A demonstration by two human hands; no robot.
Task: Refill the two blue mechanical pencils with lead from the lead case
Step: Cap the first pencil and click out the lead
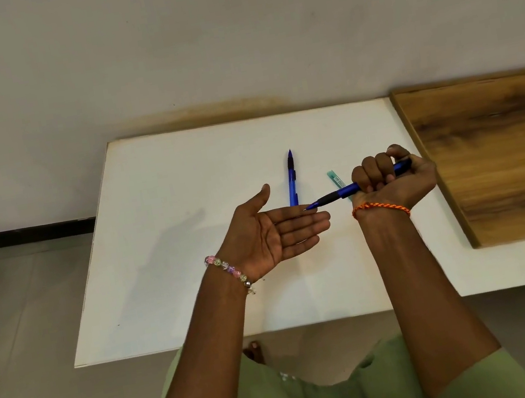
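Pencil (353, 189) is gripped in our right fist (389, 177), thumb on its back end and tip pointing at our flat, palm-up left hand (277, 234), while the other pencil (291, 178) lies left of the lead case (336, 180) on the table (181, 177).

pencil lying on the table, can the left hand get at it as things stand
Probably yes: the left hand is open and holds nothing, and the lying pencil sits just beyond its fingertips on the white table, with nothing between.
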